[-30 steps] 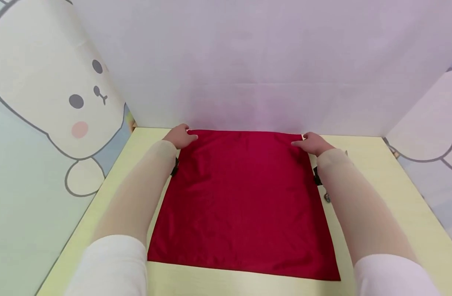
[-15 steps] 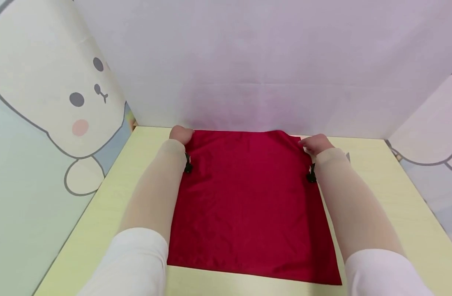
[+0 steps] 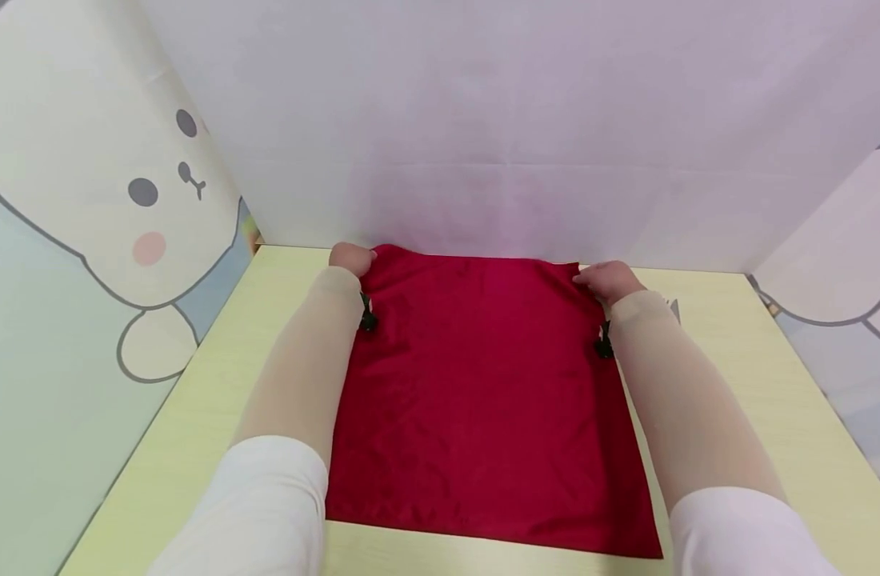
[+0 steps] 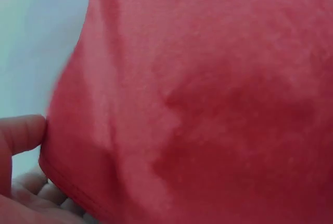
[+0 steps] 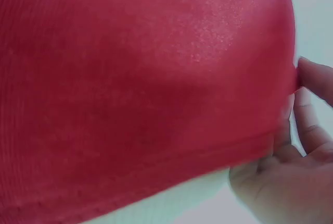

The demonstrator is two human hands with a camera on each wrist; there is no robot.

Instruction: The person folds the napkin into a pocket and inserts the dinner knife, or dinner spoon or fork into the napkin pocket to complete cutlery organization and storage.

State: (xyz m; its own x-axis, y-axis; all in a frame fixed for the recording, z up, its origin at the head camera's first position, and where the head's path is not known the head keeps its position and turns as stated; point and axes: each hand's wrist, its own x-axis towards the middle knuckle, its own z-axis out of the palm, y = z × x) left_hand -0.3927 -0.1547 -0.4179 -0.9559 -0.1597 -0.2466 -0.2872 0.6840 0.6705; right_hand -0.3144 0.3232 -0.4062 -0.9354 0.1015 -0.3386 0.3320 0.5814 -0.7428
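Note:
A red square cloth [image 3: 483,400] with slight creases lies on the table in the head view. My left hand [image 3: 351,258] pinches its far left corner; the left wrist view shows the thumb [image 4: 23,133] on top of the cloth and fingers underneath. At the far right corner my right hand [image 3: 610,282] pinches the cloth between thumb and fingers, plain in the right wrist view, where the hand [image 5: 291,187] sits at the hemmed edge. Close to each hand, the far edge of the cloth is bunched and slightly lifted.
The pale yellow table [image 3: 742,384] reaches back to a whitish wall panel [image 3: 447,120]. A side panel with a cartoon bear [image 3: 109,160] stands at left, another printed panel [image 3: 843,240] at right. Black wrist straps [image 3: 368,320] hang over the cloth's sides.
Both hands have taken hold of the far corners. The left hand has moved slightly right, the cloth's far edge has bunched up near each hand, and its middle still lies flat.

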